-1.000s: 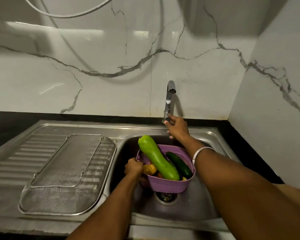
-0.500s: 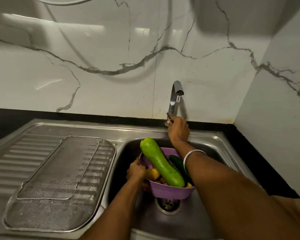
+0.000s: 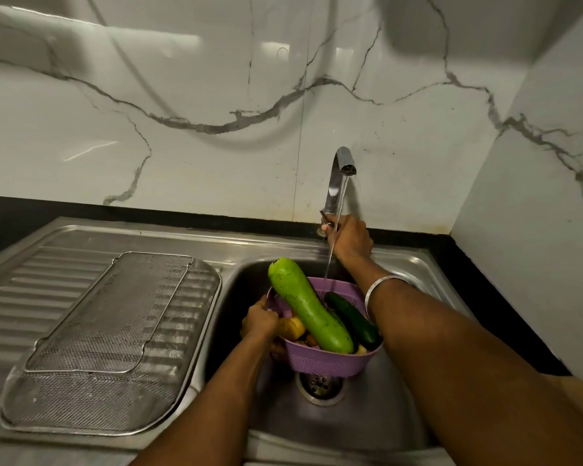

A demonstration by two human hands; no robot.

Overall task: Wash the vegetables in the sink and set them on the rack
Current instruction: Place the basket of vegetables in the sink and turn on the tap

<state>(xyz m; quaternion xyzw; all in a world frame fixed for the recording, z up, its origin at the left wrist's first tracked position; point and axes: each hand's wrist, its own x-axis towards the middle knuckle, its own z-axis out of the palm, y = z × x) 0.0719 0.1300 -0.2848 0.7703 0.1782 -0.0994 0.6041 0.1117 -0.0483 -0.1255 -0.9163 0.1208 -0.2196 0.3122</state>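
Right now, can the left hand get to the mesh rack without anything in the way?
Probably yes, once it lets go. The left hand grips the rim of the purple basket in the sink. The mesh rack lies just to its left on the drainboard, and nothing stands between them.

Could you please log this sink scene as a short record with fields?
left hand: grips the rim of the purple plastic basket
right hand: holds the lever at the base of the steel tap
water: running, stream falls into the basket
basket contents: long light green gourd, dark green cucumber, smaller yellow pieces
rack: steel mesh rack on the draining board, nothing on it
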